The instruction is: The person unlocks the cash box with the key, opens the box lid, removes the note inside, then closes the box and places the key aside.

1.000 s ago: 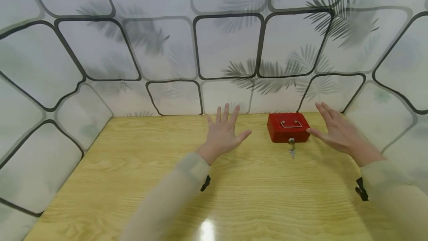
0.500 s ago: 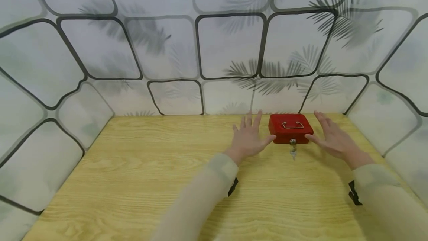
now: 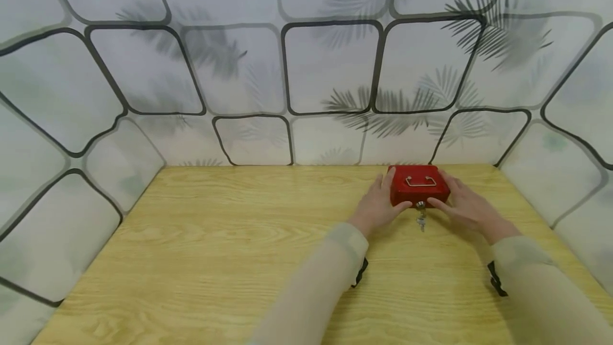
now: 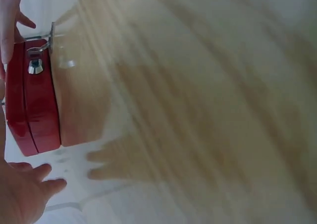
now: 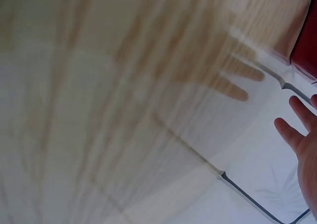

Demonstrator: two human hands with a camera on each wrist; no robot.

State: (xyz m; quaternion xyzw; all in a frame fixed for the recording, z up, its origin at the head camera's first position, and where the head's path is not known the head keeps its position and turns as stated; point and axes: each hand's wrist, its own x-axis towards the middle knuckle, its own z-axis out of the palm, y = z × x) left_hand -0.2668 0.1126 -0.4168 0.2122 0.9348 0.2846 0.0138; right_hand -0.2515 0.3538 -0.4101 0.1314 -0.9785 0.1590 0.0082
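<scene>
A red metal cash box (image 3: 414,194) sits near the table's back edge, with a wire handle (image 3: 420,181) on its lid. From the lock on its front face hangs a small bunch of keys (image 3: 421,221). My left hand (image 3: 378,204) is at the box's left side, thumb across the front corner, fingers along the side. Opposite it, my right hand (image 3: 466,207) flanks the right side, its thumb near the lock. In the left wrist view the lower fingers (image 4: 43,177) are spread, with a gap to the box (image 4: 32,100); the right wrist view shows spread fingers (image 5: 299,127) too.
The light wood-grain table (image 3: 215,260) extends to the left and front of the box. Patterned fabric walls (image 3: 330,68) with dark outlines and leaf prints stand behind the table and at both sides.
My left hand has moved right to the box's left side. The right hand has drawn in to the right side, and both thumbs have come to the front. The box stays in place.
</scene>
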